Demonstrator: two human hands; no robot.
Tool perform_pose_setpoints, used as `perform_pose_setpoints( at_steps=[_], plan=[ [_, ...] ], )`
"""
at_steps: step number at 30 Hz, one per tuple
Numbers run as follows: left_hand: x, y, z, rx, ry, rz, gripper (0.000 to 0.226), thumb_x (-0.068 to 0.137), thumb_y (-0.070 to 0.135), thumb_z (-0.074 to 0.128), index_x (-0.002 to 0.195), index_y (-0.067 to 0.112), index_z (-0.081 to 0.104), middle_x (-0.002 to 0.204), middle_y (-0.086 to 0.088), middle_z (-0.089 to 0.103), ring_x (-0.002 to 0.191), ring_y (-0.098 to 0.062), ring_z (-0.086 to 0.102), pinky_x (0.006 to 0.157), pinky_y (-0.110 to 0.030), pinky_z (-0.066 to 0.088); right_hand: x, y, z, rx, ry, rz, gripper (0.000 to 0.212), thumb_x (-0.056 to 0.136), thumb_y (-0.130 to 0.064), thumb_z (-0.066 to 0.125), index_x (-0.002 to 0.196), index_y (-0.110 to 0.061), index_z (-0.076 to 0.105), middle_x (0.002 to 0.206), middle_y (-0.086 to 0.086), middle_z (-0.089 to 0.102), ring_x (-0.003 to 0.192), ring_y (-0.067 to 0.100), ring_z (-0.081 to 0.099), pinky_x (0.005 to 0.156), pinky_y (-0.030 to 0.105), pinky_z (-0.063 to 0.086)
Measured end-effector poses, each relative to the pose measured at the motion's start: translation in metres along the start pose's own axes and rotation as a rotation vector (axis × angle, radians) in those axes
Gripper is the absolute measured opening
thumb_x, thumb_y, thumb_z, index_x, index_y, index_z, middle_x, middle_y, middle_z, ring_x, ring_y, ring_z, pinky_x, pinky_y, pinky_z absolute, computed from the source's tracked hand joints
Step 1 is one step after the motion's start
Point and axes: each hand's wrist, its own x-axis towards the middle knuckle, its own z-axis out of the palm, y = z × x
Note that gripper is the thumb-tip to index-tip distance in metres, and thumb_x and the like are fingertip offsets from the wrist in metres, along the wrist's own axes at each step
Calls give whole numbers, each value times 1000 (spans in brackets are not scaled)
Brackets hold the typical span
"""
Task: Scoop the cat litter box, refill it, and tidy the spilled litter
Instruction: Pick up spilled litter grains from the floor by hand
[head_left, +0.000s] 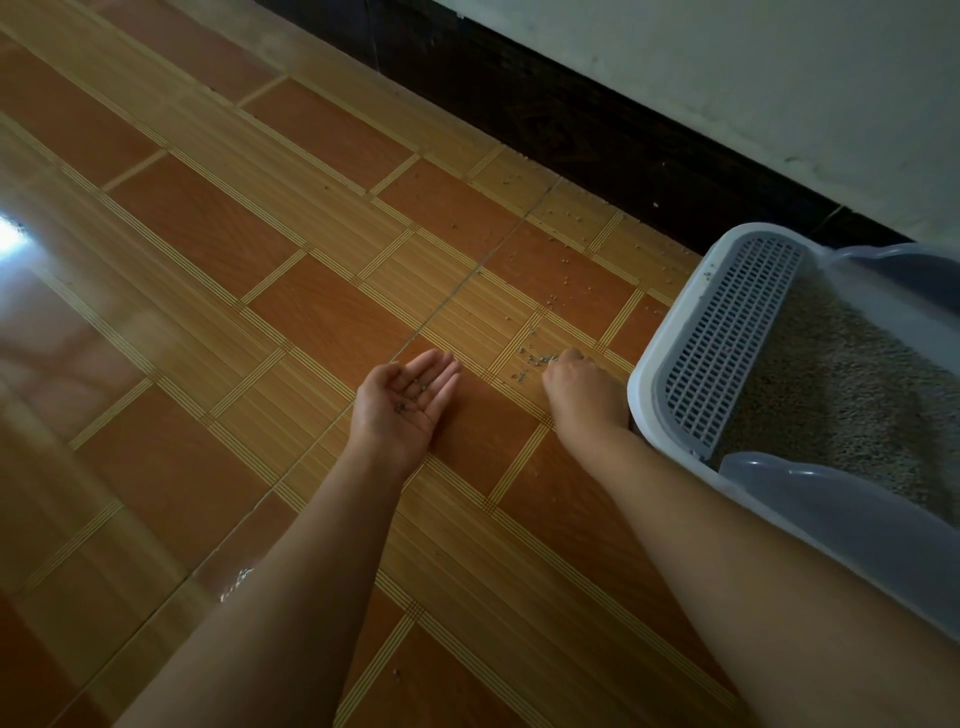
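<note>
My left hand (402, 397) lies palm up just above the floor, fingers straight, with a few grey litter grains resting in the palm. My right hand (579, 384) is knuckles up on the floor beside the litter box, its fingertips curled down onto a small pile of spilled litter (535, 362); the fingertips are hidden, so a pinch cannot be confirmed. The white and grey litter box (644, 384) stands at the right, filled with pale litter (841, 384), with a perforated grey step (727, 338) at its near end.
More loose grains (566, 244) are scattered over the orange and tan tiled floor toward the dark skirting board (597, 135) and white wall. A single grain (397, 674) lies near the bottom. A bright window glare (13, 236) reflects at the left.
</note>
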Motion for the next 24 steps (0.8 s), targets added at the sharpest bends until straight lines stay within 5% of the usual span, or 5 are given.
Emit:
perform_pose_setpoints(
  at_steps=[5,13,18,24],
  plan=[
    [-5,1,2,-4,-17,12,57,97,14,31,66,-9,72,85,-24,71,75,-32,72,76,-39,56,-3,0,-14,669,-63,199,34,100,-16,28,67,-12,38,58,-2,34,46,9,30,39,17,21],
    [-10,3,3,1,-40,49,56,96,12,31,64,-9,72,83,-23,71,76,-32,72,76,-39,57,-9,-4,-27,2123,-344,535,34,98,-16,35,64,-13,37,49,-4,33,35,5,27,32,17,20],
    [-11,5,2,1,-47,61,56,96,12,31,64,-9,72,85,-24,71,78,-32,72,76,-39,57,-10,0,-30,2425,-505,526,34,90,-12,34,57,-15,37,46,-6,30,34,6,25,29,16,19],
    [-13,5,1,12,-43,65,57,97,13,30,66,-9,72,88,-24,71,80,-32,71,78,-39,57,-12,1,-31,2395,-528,449,25,84,-11,34,60,-13,39,49,-4,36,36,6,30,31,15,21]
  ],
)
